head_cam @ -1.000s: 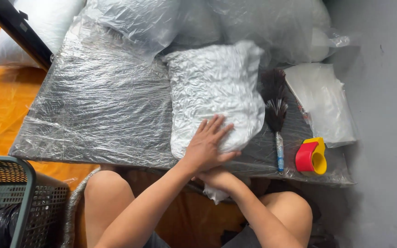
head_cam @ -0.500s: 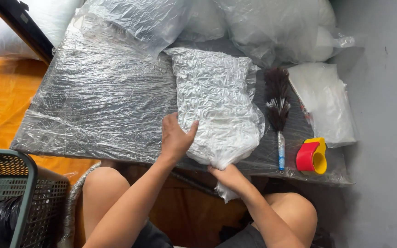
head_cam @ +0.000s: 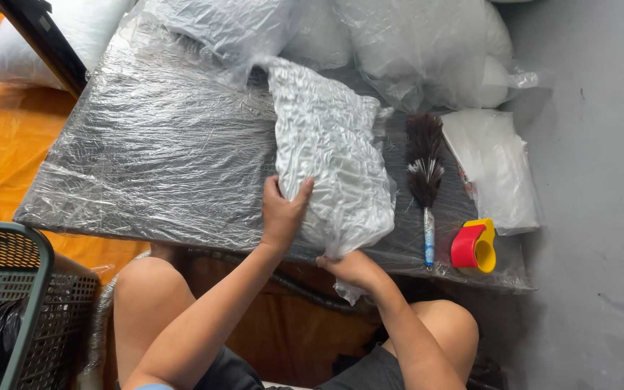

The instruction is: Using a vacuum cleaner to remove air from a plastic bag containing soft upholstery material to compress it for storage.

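While my left hand point(head_cam: 283, 209) grips the packed pillow's point(head_cam: 334, 155) side and my right hand point(head_cam: 352, 266) pinches its bag end at the bench point(head_cam: 146, 159) near edge, open bench lies leftward; duster point(head_cam: 425, 173) just right. Pillow: white, crinkled, plastic-wrapped, lying lengthwise.

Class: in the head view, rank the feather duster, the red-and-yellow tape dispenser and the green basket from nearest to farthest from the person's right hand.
From the right hand:
1. Feather duster, just to its right; handle nearest.
2. Tape dispenser, further right, at the board's edge.
3. Green basket, far left, on the floor.
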